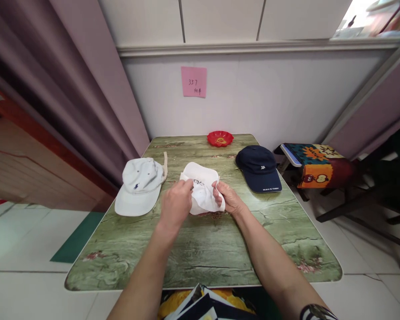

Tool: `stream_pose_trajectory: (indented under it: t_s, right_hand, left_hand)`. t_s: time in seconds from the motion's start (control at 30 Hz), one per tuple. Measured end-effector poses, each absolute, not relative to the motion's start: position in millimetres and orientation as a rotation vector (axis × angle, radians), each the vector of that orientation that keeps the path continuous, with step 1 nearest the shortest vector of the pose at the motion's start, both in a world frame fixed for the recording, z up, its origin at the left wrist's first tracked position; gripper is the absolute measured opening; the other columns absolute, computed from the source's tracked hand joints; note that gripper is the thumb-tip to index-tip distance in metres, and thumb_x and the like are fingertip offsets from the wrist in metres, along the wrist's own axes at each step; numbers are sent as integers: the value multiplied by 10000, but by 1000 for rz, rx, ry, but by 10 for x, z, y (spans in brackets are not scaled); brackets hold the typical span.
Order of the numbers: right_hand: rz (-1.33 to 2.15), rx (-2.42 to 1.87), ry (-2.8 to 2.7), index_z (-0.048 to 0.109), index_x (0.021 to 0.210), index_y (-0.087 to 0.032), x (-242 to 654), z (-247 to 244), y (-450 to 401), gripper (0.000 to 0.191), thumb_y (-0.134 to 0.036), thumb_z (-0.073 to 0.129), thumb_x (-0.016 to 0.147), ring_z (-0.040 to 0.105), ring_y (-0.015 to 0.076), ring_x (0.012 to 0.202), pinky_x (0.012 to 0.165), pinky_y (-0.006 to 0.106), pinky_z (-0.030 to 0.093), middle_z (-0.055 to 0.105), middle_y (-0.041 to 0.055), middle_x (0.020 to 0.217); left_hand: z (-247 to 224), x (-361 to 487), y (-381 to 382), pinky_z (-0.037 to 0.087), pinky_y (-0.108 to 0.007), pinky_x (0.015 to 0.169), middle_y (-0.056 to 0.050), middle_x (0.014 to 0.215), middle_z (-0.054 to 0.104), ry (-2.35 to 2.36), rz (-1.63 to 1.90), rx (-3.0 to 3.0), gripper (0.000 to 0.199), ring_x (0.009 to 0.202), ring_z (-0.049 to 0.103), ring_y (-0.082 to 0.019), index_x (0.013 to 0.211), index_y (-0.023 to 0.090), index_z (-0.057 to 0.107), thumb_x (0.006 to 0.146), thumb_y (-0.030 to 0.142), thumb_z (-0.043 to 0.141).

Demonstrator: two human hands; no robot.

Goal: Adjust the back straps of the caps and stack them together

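A white cap [203,195] with dark lettering on its front is between my hands, over the middle of the table, its brim pointing away from me. My left hand [177,200] is closed on the cap's left edge near the lettering. On the other side, my right hand [228,197] grips the right rim, with the fingers curled inside the fabric. To the left lies a pale cap [142,178] with a small dark emblem and a loose beige strap. A navy cap [258,164] with white lettering rests to the right.
The green wood-patterned table [213,258] has rounded corners. A red scalloped dish [220,138] stands near its back edge, by the wall. A pink note [194,82] is stuck on the wall. Beyond the right edge is a stool with a colourful cover [320,166].
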State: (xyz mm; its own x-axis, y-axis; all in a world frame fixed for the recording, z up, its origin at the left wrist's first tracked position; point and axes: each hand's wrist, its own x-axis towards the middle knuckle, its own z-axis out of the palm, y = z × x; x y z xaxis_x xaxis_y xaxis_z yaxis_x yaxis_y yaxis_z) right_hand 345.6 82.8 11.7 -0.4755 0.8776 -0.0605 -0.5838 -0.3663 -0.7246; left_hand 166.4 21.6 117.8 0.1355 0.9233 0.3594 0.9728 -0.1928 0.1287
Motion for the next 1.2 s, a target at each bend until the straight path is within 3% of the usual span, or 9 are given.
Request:
stream_pose_trajectory:
  t_s: [0.2,0.37,0.5,0.67,0.73,0.8,0.87,1.03,1.2]
  right_hand:
    - [2064,-507,-1054,607,932,-172,3343,171,740,360,-483,720,791,255,41,391,362,155,261,353,-114,494]
    - [1868,-597,-1152,596,1005,-166,3273,117,771,415,-526,671,812,238,49,404,381,174,198,350,-112,499]
    - [1665,-700,-1074,526,834,-198,3230,78,830,387,-567,639,813,277,51,399,386,182,244,382,-104,508]
    - [1466,-769,-874,547,819,-200,3325,164,920,336,-489,714,769,483,67,496,437,176,396,621,-28,710]
    - [1548,-732,-760,567,861,-206,3433,231,945,330,-448,756,742,581,92,606,506,194,485,675,9,860]
    - [1710,-652,-680,560,904,-223,3555,292,954,345,-425,780,729,593,99,615,524,203,512,662,-6,831]
    - [1864,-545,-659,542,910,-235,3654,339,943,348,-403,788,730,510,68,510,464,166,463,579,-55,692]
    - [1977,-465,-941,554,828,-192,3622,363,871,287,-419,725,789,156,7,378,350,133,135,424,-97,576]
    - [1564,-764,-1248,617,753,-159,3334,239,830,335,-487,658,810,263,42,416,406,197,168,504,-47,566]
  left_hand:
    - [1107,1784,228,397,-360,684,-84,847,655,-1686,-329,-2265,127,840,597,-263,864,187,633,889,128,524]
    - [1034,1748,315,422,-373,779,-82,859,684,-1619,-657,-2334,108,884,590,-260,833,186,648,880,143,561]
    - [950,1706,395,433,-358,859,-76,953,711,-1554,-1031,-2458,99,959,599,-241,870,185,662,852,128,582]
    - [791,1663,491,450,-277,656,-7,706,665,-1936,-1552,-2482,49,651,579,-155,804,191,666,781,231,651]
    - [701,1653,534,421,-240,540,22,598,610,-2236,-1848,-2364,102,537,542,-126,744,182,638,729,273,683]
    - [602,1657,572,403,-219,468,37,536,579,-2491,-2106,-2161,169,475,533,-117,696,177,600,663,293,719]
    - [512,1680,597,417,-212,436,41,507,574,-2647,-2260,-1978,216,439,540,-117,677,173,578,608,292,745]
    - [408,1783,611,509,-231,466,33,539,605,-2714,-2540,-1790,293,447,599,-126,696,153,579,553,297,790]
    - [450,1814,610,568,-247,550,13,588,623,-2654,-2868,-1592,344,523,622,-115,705,126,613,558,359,818]
